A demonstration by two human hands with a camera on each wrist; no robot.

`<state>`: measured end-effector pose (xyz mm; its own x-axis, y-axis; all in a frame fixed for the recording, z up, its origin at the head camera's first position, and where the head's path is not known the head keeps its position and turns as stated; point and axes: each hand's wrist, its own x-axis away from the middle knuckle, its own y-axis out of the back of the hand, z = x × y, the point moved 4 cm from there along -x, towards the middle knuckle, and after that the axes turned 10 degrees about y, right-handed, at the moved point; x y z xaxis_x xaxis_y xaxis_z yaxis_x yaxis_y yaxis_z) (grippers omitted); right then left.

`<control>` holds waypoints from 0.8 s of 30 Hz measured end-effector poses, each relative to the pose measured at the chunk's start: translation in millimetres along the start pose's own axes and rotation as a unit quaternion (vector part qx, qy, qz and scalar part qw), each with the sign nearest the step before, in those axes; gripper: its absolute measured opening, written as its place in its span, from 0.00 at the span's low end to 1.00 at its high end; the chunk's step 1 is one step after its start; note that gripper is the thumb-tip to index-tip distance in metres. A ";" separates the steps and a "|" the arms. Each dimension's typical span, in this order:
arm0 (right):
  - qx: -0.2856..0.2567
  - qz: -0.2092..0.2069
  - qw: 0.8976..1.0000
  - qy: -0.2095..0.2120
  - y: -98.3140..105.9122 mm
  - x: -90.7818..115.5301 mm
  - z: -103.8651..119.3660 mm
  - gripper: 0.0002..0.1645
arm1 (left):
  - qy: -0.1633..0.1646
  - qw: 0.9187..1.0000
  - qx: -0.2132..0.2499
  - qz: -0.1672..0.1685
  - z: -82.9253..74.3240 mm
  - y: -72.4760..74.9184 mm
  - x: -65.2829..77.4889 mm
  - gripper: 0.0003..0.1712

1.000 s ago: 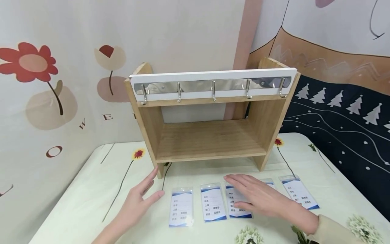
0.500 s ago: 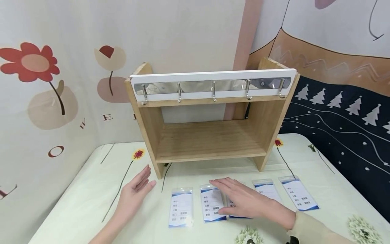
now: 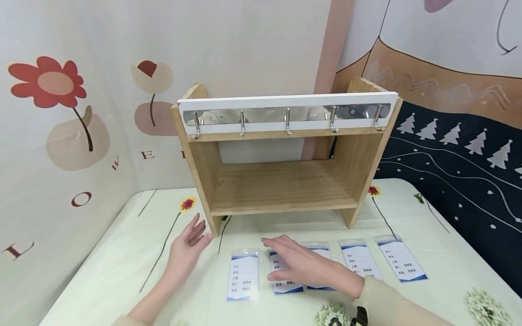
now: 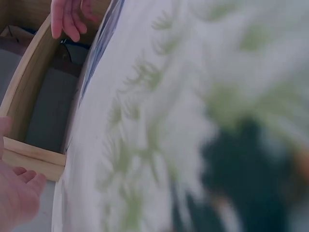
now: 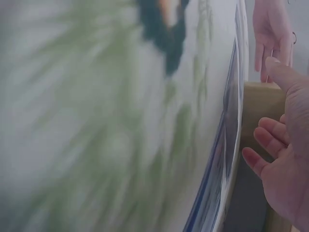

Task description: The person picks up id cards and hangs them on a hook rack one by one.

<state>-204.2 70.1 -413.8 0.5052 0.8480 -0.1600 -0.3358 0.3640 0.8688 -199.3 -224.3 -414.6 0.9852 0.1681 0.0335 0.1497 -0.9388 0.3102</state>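
Note:
Several name badges in clear sleeves lie in a row on the table, white with blue corners. The leftmost badge [image 3: 243, 277] and the far right badge [image 3: 401, 259] show whole. My right hand [image 3: 303, 266] hovers palm down over the second badge from the left [image 3: 288, 288], fingers extended and holding nothing. It partly hides that badge and its right neighbour [image 3: 319, 250]. Left of the badges, my left hand [image 3: 185, 251] is raised with fingers loosely extended, near the foot of the wooden shelf [image 3: 281, 185]. In the left wrist view the left hand [image 4: 19, 195] overlaps the shelf's side.
Across the shelf's top front runs a white board with a metal hook rail [image 3: 265, 115] bearing several hooks. The table wears a flower-printed cloth [image 3: 118, 271]. Printed curtains [image 3: 253, 50] hang behind, with a dark tree-patterned part [image 3: 452, 172] on the right.
My right hand has swept left across the badges, uncovering the fourth one from the left. My left hand has drawn slightly left and stays beside the shelf foot. The badges have not moved.

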 end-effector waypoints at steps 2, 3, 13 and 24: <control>0.000 0.001 1.000 -0.002 -2.1 -6.3 1.8 0.49 | 0.002 1.000 0.009 -0.004 0.8 -2.6 -4.1 0.43; 0.001 0.002 1.000 -0.002 -3.2 -9.2 2.5 0.49 | 0.002 1.000 0.015 -0.005 1.4 -4.1 -6.1 0.42; 0.017 -0.014 0.999 -0.024 -11.4 -33.2 3.0 0.48 | 0.004 1.000 0.019 -0.016 7.9 -12.9 -19.4 0.39; 0.042 -0.014 0.997 -0.056 -14.9 -43.9 1.2 0.51 | 0.001 0.999 0.032 -0.038 10.0 -20.4 -26.5 0.36</control>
<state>-220.4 27.0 -419.1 0.6005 0.7881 -0.1353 -0.2549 0.3490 0.9018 -227.6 -212.7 -431.3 0.9708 0.2395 0.0143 0.2284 -0.9408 0.2504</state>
